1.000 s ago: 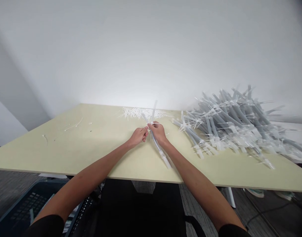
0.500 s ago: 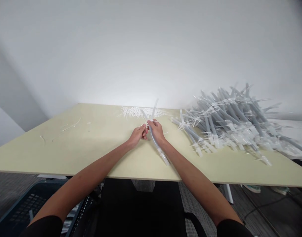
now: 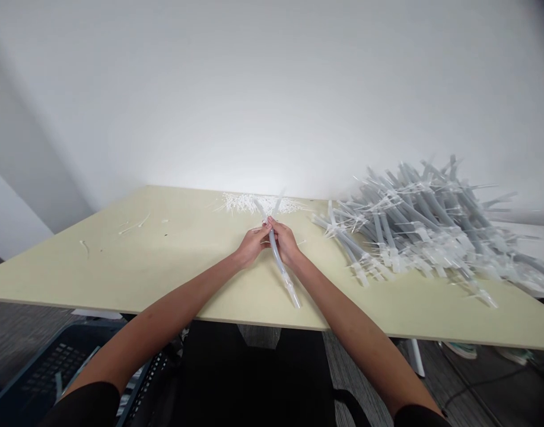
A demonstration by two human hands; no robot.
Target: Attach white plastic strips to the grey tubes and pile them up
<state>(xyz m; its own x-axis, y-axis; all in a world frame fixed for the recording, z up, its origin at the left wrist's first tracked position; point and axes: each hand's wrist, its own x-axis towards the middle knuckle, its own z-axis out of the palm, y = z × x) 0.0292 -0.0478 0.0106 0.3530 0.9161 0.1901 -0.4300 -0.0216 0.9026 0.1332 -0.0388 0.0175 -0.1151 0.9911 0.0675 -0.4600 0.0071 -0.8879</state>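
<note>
A translucent grey tube assembly (image 3: 277, 261) is held over the middle of the table, its forked end pointing to the wall and its single end toward the front edge. My left hand (image 3: 253, 243) is closed on it from the left, just below the fork. From the right, my right hand (image 3: 284, 239) grips the same spot, thumbs nearly touching. Fingers partly hide the joint. Beyond the hands lies a spread of white cable ties (image 3: 241, 203).
A large pile of similar tube assemblies (image 3: 414, 207) covers the right of the table (image 3: 174, 279). Loose ties (image 3: 133, 225) are scattered at the left. Below the left edge is a dark basket (image 3: 44, 367) with tubes. A white wall stands behind.
My left hand has moved in against the tube and closed round it. The tube's near end has swung slightly left and down. The view has shifted slightly.
</note>
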